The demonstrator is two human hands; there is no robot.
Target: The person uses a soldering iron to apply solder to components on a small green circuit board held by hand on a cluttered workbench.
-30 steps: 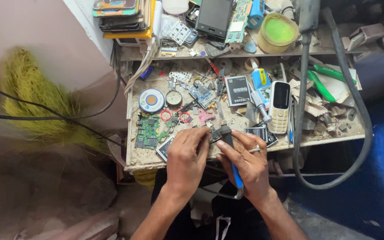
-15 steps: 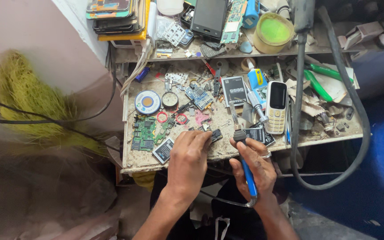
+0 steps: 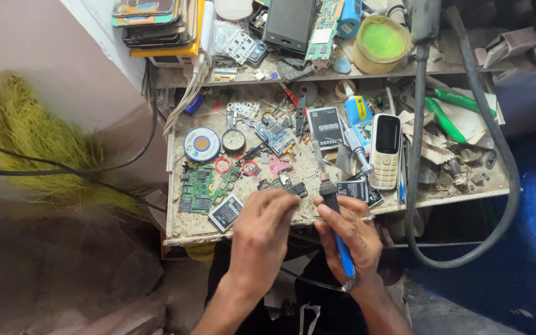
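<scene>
My right hand (image 3: 350, 228) grips a blue-handled soldering iron (image 3: 336, 229); its black collar and metal tip point away from me over the workbench (image 3: 187, 232). My left hand (image 3: 265, 229) is curled at the bench's near edge, fingertips pinched by a small dark part (image 3: 294, 189); whether it holds the part is hidden. A black phone battery (image 3: 224, 212) lies just left of that hand. A green circuit board (image 3: 197, 189) sits further left. A white keypad phone (image 3: 386, 151) lies to the right of the iron's tip.
The bench is crowded with small boards, batteries, a blue solder-wire reel (image 3: 201, 144), red rings and a blue glue bottle (image 3: 356, 111). A thick grey hose (image 3: 414, 155) loops down the right side. The upper shelf holds stacked phones (image 3: 156, 25) and a green-filled jar (image 3: 381, 42).
My right hand has turned the soldering iron so its tip now points up over the bench, and both hands sit a little lower at the near edge.
</scene>
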